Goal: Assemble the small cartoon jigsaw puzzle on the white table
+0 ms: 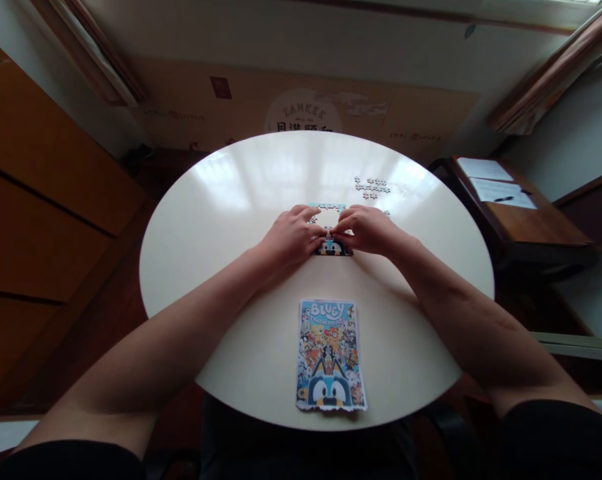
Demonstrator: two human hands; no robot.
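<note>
A partly assembled jigsaw puzzle [332, 249] lies near the middle of the white table, with its border joined around a gap through which pale surface shows. My left hand [295, 235] rests over the puzzle's left edge, its fingers bent around that side. From the right, my right hand [365, 228] has its thumb and fingers pinched at a small puzzle piece [329, 233], just above the printed blue dog face. The fingertips of both hands nearly meet there. My fingers hide the puzzle's two sides.
Several loose puzzle pieces [372, 188] lie beyond my right hand. A torn-edged Bluey picture sheet [329, 353] is near the front edge of the oval table [205, 267]. At the right, a wooden side table [545, 223] carries papers [501, 193] and a pen [505, 199].
</note>
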